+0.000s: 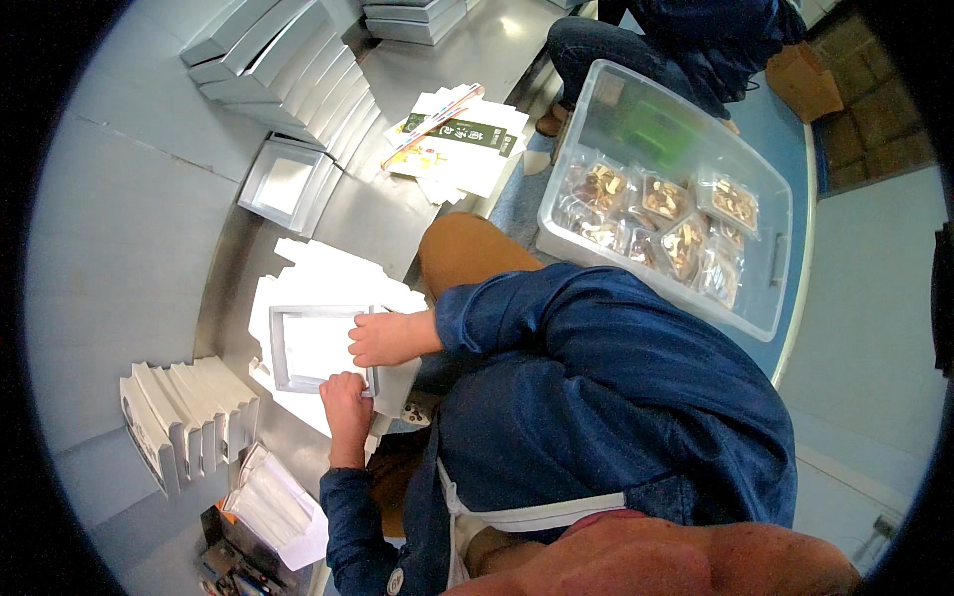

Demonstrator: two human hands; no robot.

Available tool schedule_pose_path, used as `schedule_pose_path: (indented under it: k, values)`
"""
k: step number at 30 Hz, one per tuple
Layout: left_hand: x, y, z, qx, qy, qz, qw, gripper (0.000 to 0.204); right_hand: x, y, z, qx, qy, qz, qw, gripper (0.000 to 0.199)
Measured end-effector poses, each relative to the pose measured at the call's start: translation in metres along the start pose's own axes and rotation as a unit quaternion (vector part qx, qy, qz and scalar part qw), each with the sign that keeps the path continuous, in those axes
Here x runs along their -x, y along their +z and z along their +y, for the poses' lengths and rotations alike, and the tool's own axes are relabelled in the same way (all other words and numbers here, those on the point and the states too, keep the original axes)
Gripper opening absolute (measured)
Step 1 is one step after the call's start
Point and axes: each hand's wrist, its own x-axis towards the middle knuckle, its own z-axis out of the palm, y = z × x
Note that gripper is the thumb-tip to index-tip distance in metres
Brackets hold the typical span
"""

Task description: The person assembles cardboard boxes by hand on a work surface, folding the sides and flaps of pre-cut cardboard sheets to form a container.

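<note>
A shallow grey-white cardboard box (282, 350) with raised walls lies in front of me on a stack of flat white sheets (328, 260). My right hand (390, 340) reaches over the box's right wall. Its fingers are curled and closed, with the fingertips at the inside of that wall. Close below it, my left hand (346, 399) pinches the wall near the lower right corner. The bright white inside of the box shows between its walls, and the fingers partly hide the right side.
Grey boxes (288, 79) stand in rows on the metal bench (363, 223), beside printed cards (457, 144). White box pieces (189, 412) and a filled carton (273, 507) are at lower left. A clear bin (566, 243) holds several packs of dried slices (684, 243). Another person (646, 60) sits behind it.
</note>
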Motion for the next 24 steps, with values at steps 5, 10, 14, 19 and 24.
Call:
schedule_pose_path:
  k: [5, 10, 14, 19, 24]
  values:
    - [0.011, 0.007, 0.0, -0.002, 0.018, 0.048, 0.999, 0.033, -0.002, -0.003, -0.002, 0.006, 0.0, -0.017, 1.0, 0.007]
    - [0.007, 0.01, 0.031, 0.035, -0.07, 0.065, 0.995, 0.036, -0.005, 0.006, -0.001, -0.027, 0.014, -0.014, 0.999, 0.008]
    - [0.007, 0.014, 0.02, 0.007, -0.077, 0.034, 0.996, 0.035, -0.013, 0.002, 0.003, -0.006, 0.016, -0.042, 0.999, 0.008]
    - [0.014, 0.018, 0.004, -0.009, -0.073, 0.007, 0.997, 0.037, -0.013, -0.001, 0.026, 0.036, -0.012, -0.03, 0.999, 0.011]
    - [-0.02, 0.02, 0.038, 0.126, -0.14, 0.101, 0.977, 0.025, -0.017, 0.003, 0.017, 0.024, -0.034, -0.045, 0.998, 0.012]
